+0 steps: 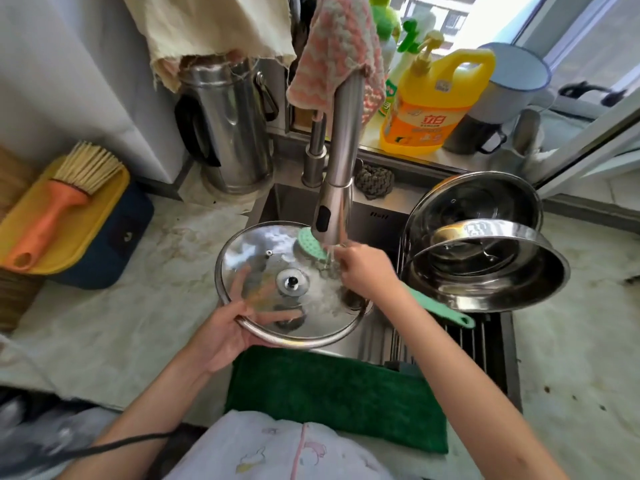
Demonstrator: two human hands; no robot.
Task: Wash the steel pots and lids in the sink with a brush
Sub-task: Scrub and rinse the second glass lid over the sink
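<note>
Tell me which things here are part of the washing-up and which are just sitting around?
In use: steel lid, green brush, tap, left hand, right hand, steel pots.

Lying about: orange brush, detergent bottle, kettle, enamel mug.

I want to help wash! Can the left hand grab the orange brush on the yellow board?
Probably not right now. The left hand is busy holding the steel lid under the tap. The orange brush lies in the open on the counter to the left, so once the lid is put down, it looks reachable.
</note>
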